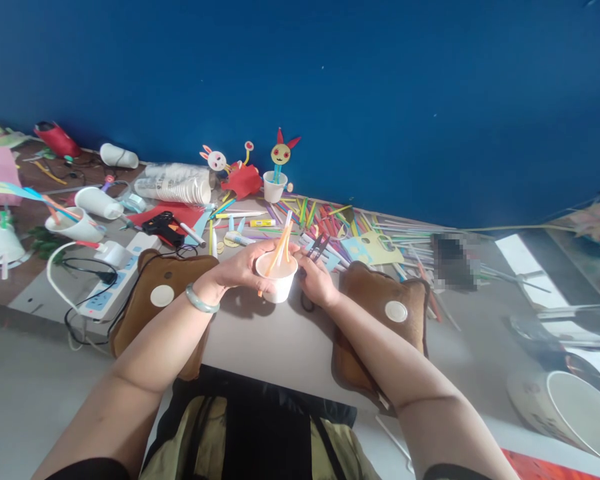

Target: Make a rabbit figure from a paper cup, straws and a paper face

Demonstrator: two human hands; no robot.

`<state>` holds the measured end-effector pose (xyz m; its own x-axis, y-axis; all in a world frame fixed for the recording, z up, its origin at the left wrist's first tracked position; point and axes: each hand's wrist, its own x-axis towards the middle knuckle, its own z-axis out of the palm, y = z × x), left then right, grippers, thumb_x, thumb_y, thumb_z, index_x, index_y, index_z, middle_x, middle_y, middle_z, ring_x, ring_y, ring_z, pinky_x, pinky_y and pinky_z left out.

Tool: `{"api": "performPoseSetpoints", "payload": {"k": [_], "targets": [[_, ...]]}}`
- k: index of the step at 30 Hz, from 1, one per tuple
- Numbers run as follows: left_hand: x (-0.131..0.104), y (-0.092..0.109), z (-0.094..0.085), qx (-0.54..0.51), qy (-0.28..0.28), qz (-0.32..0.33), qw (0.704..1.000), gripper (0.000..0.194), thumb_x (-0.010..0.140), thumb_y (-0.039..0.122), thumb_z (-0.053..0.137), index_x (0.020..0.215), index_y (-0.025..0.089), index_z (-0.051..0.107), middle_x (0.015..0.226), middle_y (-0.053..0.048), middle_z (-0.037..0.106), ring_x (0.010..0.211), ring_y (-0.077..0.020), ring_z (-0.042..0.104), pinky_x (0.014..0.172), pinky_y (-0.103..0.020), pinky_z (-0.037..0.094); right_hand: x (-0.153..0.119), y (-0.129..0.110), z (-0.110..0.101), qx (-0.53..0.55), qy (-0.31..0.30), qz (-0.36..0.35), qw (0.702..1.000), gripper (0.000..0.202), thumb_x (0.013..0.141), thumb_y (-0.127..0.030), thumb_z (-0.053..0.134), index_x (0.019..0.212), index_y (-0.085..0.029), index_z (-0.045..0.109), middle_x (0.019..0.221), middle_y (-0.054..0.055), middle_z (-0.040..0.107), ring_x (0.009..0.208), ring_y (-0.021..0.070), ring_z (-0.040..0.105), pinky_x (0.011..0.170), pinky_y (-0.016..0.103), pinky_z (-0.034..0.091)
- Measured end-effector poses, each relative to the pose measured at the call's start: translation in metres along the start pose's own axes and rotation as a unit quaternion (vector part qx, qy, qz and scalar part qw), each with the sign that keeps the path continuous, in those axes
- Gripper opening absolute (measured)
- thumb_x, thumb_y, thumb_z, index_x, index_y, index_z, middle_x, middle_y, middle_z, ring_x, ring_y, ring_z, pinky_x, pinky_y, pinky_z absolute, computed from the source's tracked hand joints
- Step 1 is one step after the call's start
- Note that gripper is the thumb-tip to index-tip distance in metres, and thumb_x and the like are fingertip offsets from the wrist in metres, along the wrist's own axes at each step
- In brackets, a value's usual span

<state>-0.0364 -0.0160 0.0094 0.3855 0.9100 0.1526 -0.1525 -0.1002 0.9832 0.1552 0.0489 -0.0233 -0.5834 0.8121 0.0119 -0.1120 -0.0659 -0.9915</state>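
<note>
My left hand (245, 268), with a pale bangle (201, 301) on its wrist, is wrapped round the side of a white paper cup (280, 283). Orange and white straws (281, 250) stand up out of the cup and lean slightly right. At the cup's right side, my right hand (316, 275) is closed round dark-handled scissors (319, 247), which point up and away. Part of the scissors is hidden by the fingers. Behind the cup lie cut paper pieces and a yellow glue stick (263, 223).
Brown cushions (145, 283) lie under both forearms. To the left are a power strip (111, 288), a glue gun (165, 229) and stacked cups (173, 183). A rabbit-faced figure (281, 155) stands in a cup by the blue wall. Many colored straws spread right; a bucket (545, 407) stands lower right.
</note>
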Motion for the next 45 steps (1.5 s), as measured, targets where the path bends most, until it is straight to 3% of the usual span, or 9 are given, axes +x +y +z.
{"api": "performPoseSetpoints", "payload": {"k": [9, 14, 17, 20, 23, 27, 33, 39, 45], "targets": [[0.002, -0.003, -0.002, -0.076, 0.042, -0.005, 0.996, 0.077, 0.067, 0.025, 0.085, 0.139, 0.024, 0.055, 0.125, -0.012, 0.068, 0.096, -0.0250, 0.069, 0.060, -0.022, 0.048, 0.001, -0.002, 0.004, 0.050, 0.046, -0.004, 0.998, 0.046, 0.083, -0.057, 0.064, 0.061, -0.024, 0.040, 0.054, -0.005, 0.040, 0.045, 0.0111, 0.041, 0.043, 0.027, 0.034], [0.005, -0.001, -0.003, -0.120, 0.087, -0.006, 0.989, 0.071, 0.066, 0.020, 0.080, 0.133, 0.023, 0.060, 0.122, -0.011, 0.070, 0.103, -0.0261, 0.067, 0.073, -0.027, 0.052, 0.002, -0.003, -0.002, -0.021, 0.108, -0.020, 0.994, 0.054, 0.089, -0.066, 0.056, 0.060, -0.024, 0.037, 0.051, -0.006, 0.036, 0.042, 0.0102, 0.036, 0.042, 0.028, 0.028], [0.007, -0.003, -0.002, -0.135, 0.085, -0.020, 0.987, 0.072, 0.063, 0.017, 0.078, 0.133, 0.023, 0.059, 0.114, -0.009, 0.072, 0.099, -0.0248, 0.067, 0.077, -0.029, 0.052, 0.004, -0.007, -0.009, -0.051, 0.151, -0.102, 0.982, 0.053, 0.083, -0.061, 0.069, 0.064, -0.025, 0.036, 0.056, -0.005, 0.043, 0.050, 0.0113, 0.040, 0.050, 0.028, 0.035], [0.009, -0.006, 0.001, -0.140, 0.082, -0.029, 0.986, 0.081, 0.060, 0.015, 0.075, 0.138, 0.025, 0.056, 0.117, -0.009, 0.071, 0.099, -0.0246, 0.067, 0.074, -0.028, 0.051, 0.003, -0.014, -0.012, -0.101, 0.117, -0.186, 0.970, 0.060, 0.068, -0.060, 0.083, 0.067, -0.025, 0.034, 0.083, 0.002, 0.062, 0.078, 0.0181, 0.057, 0.069, 0.034, 0.048], [0.008, -0.010, 0.002, -0.137, 0.071, -0.036, 0.987, 0.090, 0.058, 0.014, 0.071, 0.145, 0.027, 0.050, 0.126, -0.009, 0.068, 0.100, -0.0248, 0.067, 0.069, -0.025, 0.049, -0.001, -0.019, -0.010, -0.115, 0.032, -0.164, 0.979, 0.065, 0.061, -0.062, 0.086, 0.071, -0.026, 0.032, 0.107, 0.008, 0.069, 0.102, 0.0260, 0.062, 0.081, 0.040, 0.052], [0.008, -0.013, 0.001, -0.118, 0.062, -0.056, 0.990, 0.097, 0.058, 0.013, 0.066, 0.150, 0.032, 0.043, 0.134, -0.009, 0.064, 0.096, -0.0239, 0.067, 0.063, -0.023, 0.048, -0.004, -0.020, -0.005, -0.101, -0.017, -0.128, 0.986, 0.064, 0.063, -0.054, 0.088, 0.073, -0.026, 0.032, 0.110, 0.009, 0.072, 0.103, 0.0275, 0.066, 0.085, 0.043, 0.052], [0.012, -0.019, -0.002, -0.112, 0.136, -0.037, 0.984, 0.066, 0.065, 0.017, 0.072, 0.130, 0.026, 0.064, 0.135, -0.008, 0.063, 0.123, -0.0306, 0.059, 0.091, -0.036, 0.053, 0.000, -0.018, -0.007, -0.155, 0.064, -0.151, 0.974, 0.062, 0.066, -0.049, 0.087, 0.071, -0.027, 0.029, 0.111, 0.010, 0.073, 0.098, 0.0273, 0.067, 0.087, 0.045, 0.052], [0.017, -0.020, -0.006, -0.025, 0.281, 0.020, 0.959, 0.042, 0.072, 0.037, 0.085, 0.109, 0.020, 0.074, 0.107, -0.008, 0.074, 0.104, -0.0228, 0.067, 0.093, -0.036, 0.051, 0.000, -0.010, -0.004, -0.226, 0.057, -0.159, 0.959, 0.056, 0.065, -0.041, 0.086, 0.073, -0.027, 0.033, 0.111, 0.008, 0.072, 0.098, 0.0264, 0.068, 0.086, 0.044, 0.054], [0.016, -0.015, 0.000, 0.004, 0.321, 0.083, 0.943, 0.028, 0.072, 0.045, 0.084, 0.084, 0.020, 0.078, 0.089, -0.005, 0.076, 0.089, -0.0193, 0.068, 0.086, -0.033, 0.052, -0.001, 0.001, -0.003, -0.258, 0.018, -0.181, 0.949, 0.052, 0.065, -0.039, 0.085, 0.074, -0.026, 0.036, 0.112, 0.008, 0.070, 0.099, 0.0251, 0.066, 0.084, 0.041, 0.054]]}}
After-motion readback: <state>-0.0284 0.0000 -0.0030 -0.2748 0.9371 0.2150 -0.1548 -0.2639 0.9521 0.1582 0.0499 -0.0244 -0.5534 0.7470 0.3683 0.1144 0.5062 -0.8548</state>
